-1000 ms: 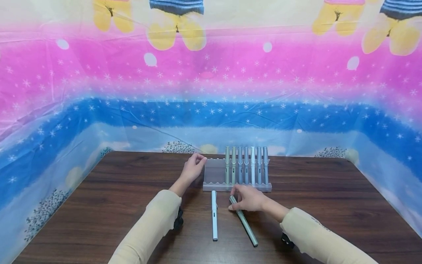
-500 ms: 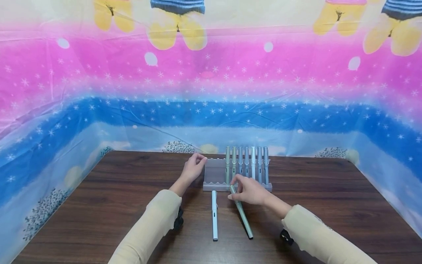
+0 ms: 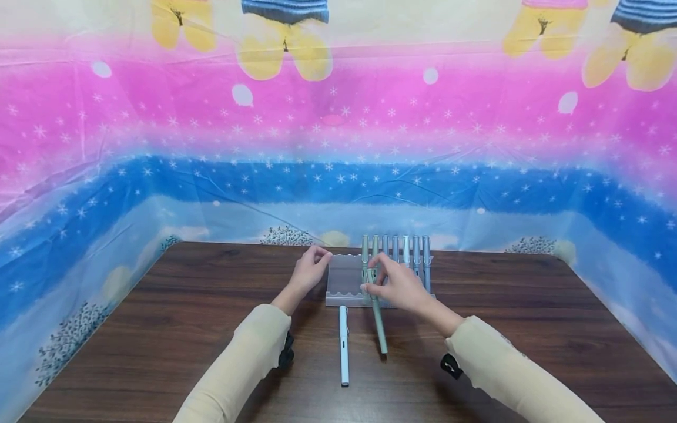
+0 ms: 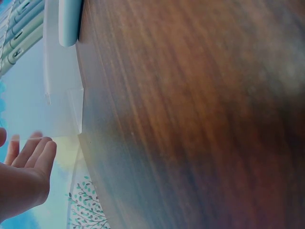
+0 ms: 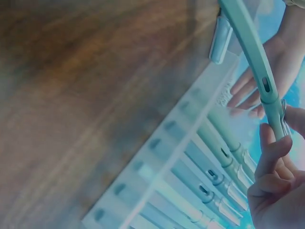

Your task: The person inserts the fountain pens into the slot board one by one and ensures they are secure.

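My right hand (image 3: 399,286) pinches a green pen (image 3: 378,326) near its clip end. The pen is raised off the table and tilted, in front of a clear pen rack (image 3: 344,295). In the right wrist view, thumb and fingers close on its cap, and the barrel (image 5: 250,43) points up and away. With its thumb and fingertips, my left hand (image 3: 308,273) holds the rack's upper left corner. Several pens (image 3: 426,258) in green, grey-blue and white stand in the rack's right part, partly hidden by my right hand. A light blue pen (image 3: 344,346) lies before the rack.
The dark wood table (image 3: 185,329) extends around the rack on both sides. A patterned cloth (image 3: 317,135) hangs behind it and along both sides. The rack's left slots hold no pens.
My right hand has lifted the green pen and carried it up and slightly left toward the rack, its lower end swinging left. The left hand stays at the rack's corner.
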`<action>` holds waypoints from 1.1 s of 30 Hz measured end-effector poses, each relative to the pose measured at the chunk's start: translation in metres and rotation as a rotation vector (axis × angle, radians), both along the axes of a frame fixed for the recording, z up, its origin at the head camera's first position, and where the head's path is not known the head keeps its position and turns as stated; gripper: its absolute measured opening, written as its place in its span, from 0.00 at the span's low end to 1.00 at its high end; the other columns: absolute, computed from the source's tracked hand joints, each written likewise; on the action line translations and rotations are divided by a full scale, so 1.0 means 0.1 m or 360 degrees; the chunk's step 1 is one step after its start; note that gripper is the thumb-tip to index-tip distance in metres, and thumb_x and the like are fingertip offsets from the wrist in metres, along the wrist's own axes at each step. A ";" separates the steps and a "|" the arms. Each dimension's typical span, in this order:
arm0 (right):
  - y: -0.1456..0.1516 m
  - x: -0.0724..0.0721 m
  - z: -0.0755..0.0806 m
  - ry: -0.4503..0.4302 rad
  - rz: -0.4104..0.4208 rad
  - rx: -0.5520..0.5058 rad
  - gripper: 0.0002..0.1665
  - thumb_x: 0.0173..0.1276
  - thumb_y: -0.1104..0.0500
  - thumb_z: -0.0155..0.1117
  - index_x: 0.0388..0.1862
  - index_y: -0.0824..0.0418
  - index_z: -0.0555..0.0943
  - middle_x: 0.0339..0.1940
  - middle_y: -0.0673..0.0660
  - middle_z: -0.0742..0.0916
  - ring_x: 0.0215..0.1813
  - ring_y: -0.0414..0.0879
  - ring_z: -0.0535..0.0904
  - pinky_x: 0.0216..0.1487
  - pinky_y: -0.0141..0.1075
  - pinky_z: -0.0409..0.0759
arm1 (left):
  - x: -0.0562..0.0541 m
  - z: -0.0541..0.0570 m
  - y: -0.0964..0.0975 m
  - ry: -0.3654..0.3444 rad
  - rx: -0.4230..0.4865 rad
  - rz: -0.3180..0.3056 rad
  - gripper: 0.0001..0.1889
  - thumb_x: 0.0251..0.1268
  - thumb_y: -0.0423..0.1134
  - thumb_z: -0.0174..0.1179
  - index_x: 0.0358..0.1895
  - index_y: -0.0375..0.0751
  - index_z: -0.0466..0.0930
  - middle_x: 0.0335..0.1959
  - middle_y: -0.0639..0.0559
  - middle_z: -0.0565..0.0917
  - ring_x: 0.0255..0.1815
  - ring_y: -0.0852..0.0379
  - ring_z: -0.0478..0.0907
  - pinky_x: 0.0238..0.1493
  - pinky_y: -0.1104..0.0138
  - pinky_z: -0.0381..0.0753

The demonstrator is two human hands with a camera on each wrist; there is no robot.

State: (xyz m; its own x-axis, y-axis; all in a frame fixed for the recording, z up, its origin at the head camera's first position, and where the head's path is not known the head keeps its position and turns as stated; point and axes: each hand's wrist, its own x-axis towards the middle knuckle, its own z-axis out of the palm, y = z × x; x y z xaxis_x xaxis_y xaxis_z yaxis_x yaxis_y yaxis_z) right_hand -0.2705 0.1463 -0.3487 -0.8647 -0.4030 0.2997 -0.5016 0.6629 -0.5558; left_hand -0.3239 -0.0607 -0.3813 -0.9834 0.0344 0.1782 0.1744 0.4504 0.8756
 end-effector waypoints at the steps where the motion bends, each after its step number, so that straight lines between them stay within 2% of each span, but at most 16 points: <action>1: -0.01 -0.01 0.02 0.0023 -0.0022 -0.0004 0.23 0.54 0.52 0.66 0.45 0.58 0.70 0.19 0.46 0.77 0.16 0.40 0.70 0.16 0.34 0.69 | 0.00 0.00 0.00 0.0001 0.0002 -0.0002 0.12 0.66 0.41 0.48 0.43 0.35 0.71 0.45 0.39 0.76 0.51 0.44 0.70 0.51 0.55 0.67; 13: -0.10 -0.13 0.16 0.0225 -0.0243 -0.0028 0.22 0.56 0.50 0.64 0.47 0.54 0.69 0.23 0.46 0.78 0.15 0.39 0.70 0.13 0.34 0.67 | 0.01 0.00 0.00 0.0011 -0.0014 -0.0012 0.12 0.66 0.41 0.47 0.44 0.34 0.70 0.45 0.38 0.76 0.51 0.44 0.70 0.51 0.55 0.68; 23: -0.18 -0.23 0.22 0.0360 -0.0315 -0.0073 0.21 0.57 0.48 0.62 0.46 0.52 0.68 0.22 0.44 0.79 0.12 0.40 0.68 0.09 0.34 0.64 | 0.01 0.00 0.00 0.0000 -0.0008 -0.0015 0.12 0.66 0.40 0.47 0.44 0.34 0.70 0.45 0.38 0.76 0.50 0.44 0.70 0.50 0.55 0.68; 29: -0.23 -0.30 0.23 0.0499 -0.0319 -0.0114 0.21 0.57 0.51 0.63 0.47 0.54 0.68 0.22 0.46 0.78 0.11 0.39 0.66 0.09 0.34 0.63 | -0.01 0.00 0.00 -0.0023 0.0012 -0.0009 0.12 0.66 0.41 0.47 0.43 0.35 0.71 0.46 0.39 0.75 0.51 0.44 0.70 0.51 0.55 0.68; 33: -0.27 -0.32 0.25 0.0573 -0.0321 -0.0128 0.21 0.57 0.52 0.63 0.46 0.55 0.68 0.22 0.46 0.79 0.11 0.39 0.65 0.10 0.33 0.62 | -0.01 0.00 0.00 0.0010 -0.0003 -0.0016 0.11 0.66 0.40 0.47 0.43 0.34 0.71 0.44 0.39 0.76 0.50 0.44 0.71 0.50 0.55 0.68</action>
State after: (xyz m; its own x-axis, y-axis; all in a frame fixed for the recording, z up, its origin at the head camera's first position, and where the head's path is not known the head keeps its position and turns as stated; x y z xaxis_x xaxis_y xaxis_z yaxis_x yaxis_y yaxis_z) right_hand -0.3022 0.1191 -0.3236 -0.7583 -0.1991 0.6207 -0.5376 0.7295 -0.4229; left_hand -0.3249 -0.0610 -0.3809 -0.9819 0.0444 0.1844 0.1844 0.4501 0.8737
